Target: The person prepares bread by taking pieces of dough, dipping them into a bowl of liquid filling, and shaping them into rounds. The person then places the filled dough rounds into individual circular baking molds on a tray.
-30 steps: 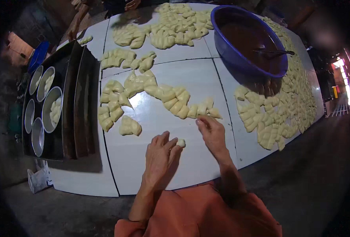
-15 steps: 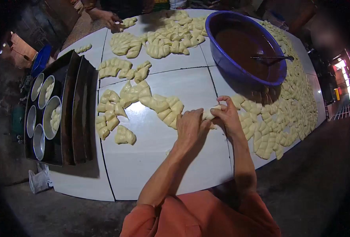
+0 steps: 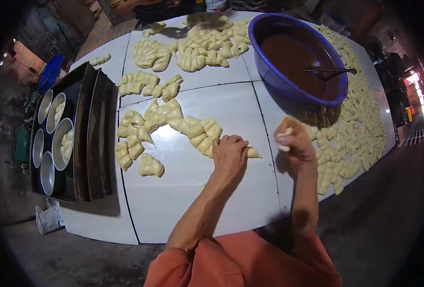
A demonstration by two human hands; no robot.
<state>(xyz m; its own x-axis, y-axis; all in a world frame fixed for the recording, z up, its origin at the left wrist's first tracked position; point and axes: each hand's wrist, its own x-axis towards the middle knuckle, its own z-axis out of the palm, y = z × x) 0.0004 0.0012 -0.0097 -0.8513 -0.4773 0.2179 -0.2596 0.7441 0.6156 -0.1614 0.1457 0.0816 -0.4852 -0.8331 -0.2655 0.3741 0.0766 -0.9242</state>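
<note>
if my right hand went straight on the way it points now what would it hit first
Your right hand would probably meet the dough spread just ahead; if it is high enough to clear that, the purple basin. Its height is unclear.

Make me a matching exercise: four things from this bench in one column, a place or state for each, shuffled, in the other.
Things:
1. Left hand
2. Basin
3. Right hand
4. Dark tray

Places and states:
A. Curled around a small dough piece
B. At the table's left side, carrying round tins
C. Palm down at a dough strip
D. Holding brown liquid

Pairs: 1-C, 2-D, 3-A, 4-B
</note>
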